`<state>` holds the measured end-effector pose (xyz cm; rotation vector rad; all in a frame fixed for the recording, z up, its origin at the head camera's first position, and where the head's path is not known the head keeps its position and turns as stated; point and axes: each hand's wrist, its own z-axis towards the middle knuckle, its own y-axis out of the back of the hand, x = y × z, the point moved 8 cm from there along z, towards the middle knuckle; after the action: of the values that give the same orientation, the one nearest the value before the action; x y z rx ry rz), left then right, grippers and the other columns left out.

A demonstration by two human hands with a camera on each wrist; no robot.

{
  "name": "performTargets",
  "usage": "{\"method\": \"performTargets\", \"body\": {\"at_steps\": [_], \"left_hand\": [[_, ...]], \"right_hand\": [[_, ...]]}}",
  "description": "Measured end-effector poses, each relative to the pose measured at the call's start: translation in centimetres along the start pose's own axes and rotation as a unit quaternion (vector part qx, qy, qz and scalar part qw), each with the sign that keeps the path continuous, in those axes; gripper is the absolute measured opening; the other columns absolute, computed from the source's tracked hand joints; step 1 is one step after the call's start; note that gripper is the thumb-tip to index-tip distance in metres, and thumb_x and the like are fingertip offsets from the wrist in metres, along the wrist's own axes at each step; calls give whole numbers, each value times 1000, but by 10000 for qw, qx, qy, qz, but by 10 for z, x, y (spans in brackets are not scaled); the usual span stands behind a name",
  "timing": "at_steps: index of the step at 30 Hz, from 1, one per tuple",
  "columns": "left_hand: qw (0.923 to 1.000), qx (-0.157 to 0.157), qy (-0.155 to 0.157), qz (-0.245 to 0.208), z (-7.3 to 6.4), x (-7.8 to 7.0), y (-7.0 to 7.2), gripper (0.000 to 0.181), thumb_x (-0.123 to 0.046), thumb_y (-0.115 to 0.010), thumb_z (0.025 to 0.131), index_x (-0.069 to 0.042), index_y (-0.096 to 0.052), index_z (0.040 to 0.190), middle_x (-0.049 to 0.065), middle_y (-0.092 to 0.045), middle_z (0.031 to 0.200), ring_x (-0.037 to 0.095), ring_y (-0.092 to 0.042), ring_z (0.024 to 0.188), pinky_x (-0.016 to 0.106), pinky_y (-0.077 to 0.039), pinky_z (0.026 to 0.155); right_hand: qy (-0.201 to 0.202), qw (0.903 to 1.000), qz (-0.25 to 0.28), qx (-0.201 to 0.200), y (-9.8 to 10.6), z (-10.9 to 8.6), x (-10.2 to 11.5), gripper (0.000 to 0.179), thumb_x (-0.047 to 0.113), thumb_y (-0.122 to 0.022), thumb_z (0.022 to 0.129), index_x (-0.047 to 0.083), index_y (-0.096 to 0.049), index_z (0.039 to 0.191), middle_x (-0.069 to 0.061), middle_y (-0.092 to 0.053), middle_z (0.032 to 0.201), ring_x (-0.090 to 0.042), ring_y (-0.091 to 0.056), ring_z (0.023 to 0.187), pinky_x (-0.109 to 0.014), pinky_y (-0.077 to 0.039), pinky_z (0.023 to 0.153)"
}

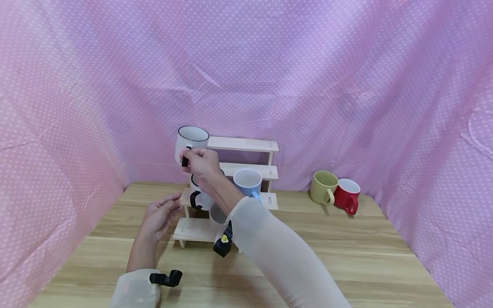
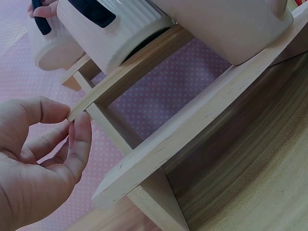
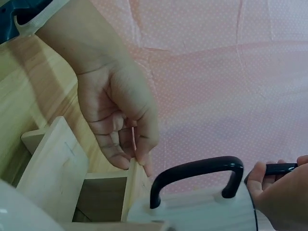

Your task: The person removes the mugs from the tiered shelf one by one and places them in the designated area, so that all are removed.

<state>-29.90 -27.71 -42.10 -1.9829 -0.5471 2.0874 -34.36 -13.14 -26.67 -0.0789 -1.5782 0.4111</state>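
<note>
The pale wooden, four-tier stepped rack (image 1: 242, 144) stands on the light wood-grain counter (image 1: 369, 248). At the left end of the rack's upper tiers, the right hand (image 1: 202, 162) holds a white cylindrical mug (image 1: 192, 136) with a black rim, its grip clamped on the black handle (image 1: 185, 161); whether the mug's base touches the rack cannot be told. The left hand (image 1: 159, 218) pinches the left end of the rack's second-lowest tier, thumb and fingers together on the board. On that tier stand a ribbed white mug (image 2: 122, 36), toward the left, and a light-blue mug (image 1: 246, 182), toward the right. A plain whitish mug (image 1: 217, 216) on the rack's lowest tier is partly hidden by the right arm (image 1: 277, 239). An olive-green mug (image 1: 322, 188) and a red mug (image 1: 345, 194) stand right of the rack. The step in hand appears to be positioning the held mug at the rack's upper left; the next move probably calls for keeping it level, with the rack steadied, and releasing the handle only once the base is fully supported.
</note>
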Motion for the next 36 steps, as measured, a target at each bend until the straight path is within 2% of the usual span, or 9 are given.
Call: {"method": "performTargets", "body": {"at_steps": [4,7,11,15,25,29,33,36], "left_hand": [[10000,-4,-9,-55,0,-1,-1,26,8,-54,101,-5,-75,108,-6,-73,108,9,-70,88,21,-61,89],[10000,-53,41,-72,0,0,0,25,8,-54,100,-2,-75,110,-4,-73,108,9,-70,88,21,-61,89],[9999,-70,111,-72,1,0,0,25,9,-55,100,-1,-73,113,-2,-73,106,10,-70,88,21,-61,89],[9999,-50,107,-45,2,1,0,24,8,-56,99,-5,-75,108,-3,-73,105,9,-70,88,20,-61,88],[10000,46,20,-35,5,1,1,25,9,-57,99,-7,-75,105,-1,-74,104,10,-70,86,21,-62,87],[10000,38,57,8,6,1,2,23,7,-57,100,-6,-74,108,-2,-74,105,9,-70,87,21,-61,88],[10000,40,65,42,6,0,1,22,7,-57,100,-3,-73,112,-3,-74,107,9,-69,87,21,-61,88],[10000,36,62,32,7,0,0,21,7,-58,100,-3,-72,111,-2,-74,107,9,-69,87,20,-61,88]], "right_hand": [[173,9997,135,137,1,-1,10,18,8,-67,100,-1,-72,84,-4,-71,89,-16,-68,87,-43,-64,91],[233,9993,189,241,4,-2,16,19,8,-67,100,1,-70,82,-4,-70,88,-19,-69,91,-45,-63,92],[374,9987,139,327,12,-4,27,17,7,-68,99,2,-70,83,-6,-71,88,-21,-69,92,-38,-65,86],[576,9978,-23,342,23,-6,40,17,8,-69,99,2,-71,83,-8,-70,88,-20,-68,87,-34,-66,80],[831,9960,-161,299,61,-7,70,20,11,-67,101,2,-68,84,-8,-70,93,-27,-68,98,-51,-59,98],[856,9957,-185,315,79,-5,78,19,11,-65,102,1,-68,86,-9,-69,95,-28,-67,102,-49,-60,98],[913,9953,-214,226,98,-3,85,18,11,-65,102,1,-68,87,-9,-68,96,-31,-66,105,-42,-63,91],[1013,9946,-203,96,113,-2,91,18,10,-65,101,1,-68,86,-10,-68,93,-31,-66,102,-44,-62,92]]}}
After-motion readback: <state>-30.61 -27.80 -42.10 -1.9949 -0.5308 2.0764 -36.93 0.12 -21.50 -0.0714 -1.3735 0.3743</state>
